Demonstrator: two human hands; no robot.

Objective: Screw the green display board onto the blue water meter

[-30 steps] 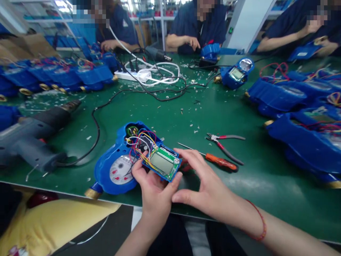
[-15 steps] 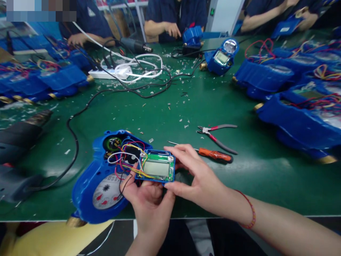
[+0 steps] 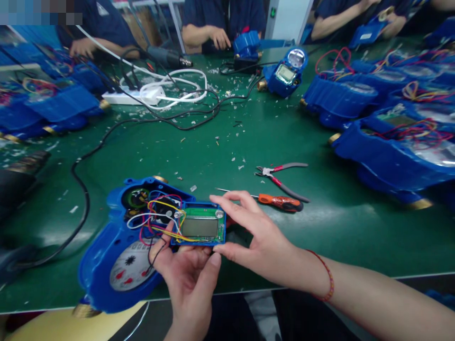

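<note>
A green circuit board with a grey display [image 3: 201,227] sits in a blue frame, tied by coloured wires [image 3: 156,215] to an opened blue water meter [image 3: 110,255] at the table's near edge. My left hand [image 3: 185,272] cups the board from below, fingers closed on its lower edge. My right hand [image 3: 256,234] pinches the board's right end between thumb and fingers. An orange-handled screwdriver [image 3: 279,201] and red-handled pliers [image 3: 280,173] lie just beyond my right hand.
Rows of blue meters [image 3: 384,151] crowd the right and left sides of the green table [image 3: 220,156]. A black cable [image 3: 81,189], a white power strip [image 3: 131,97] and plastic scraps lie mid-table. Other people's hands work at the far edge.
The board has turned from tilted to level in my hands. The meter and my hands have shifted toward the lower left of the view as my head moved.
</note>
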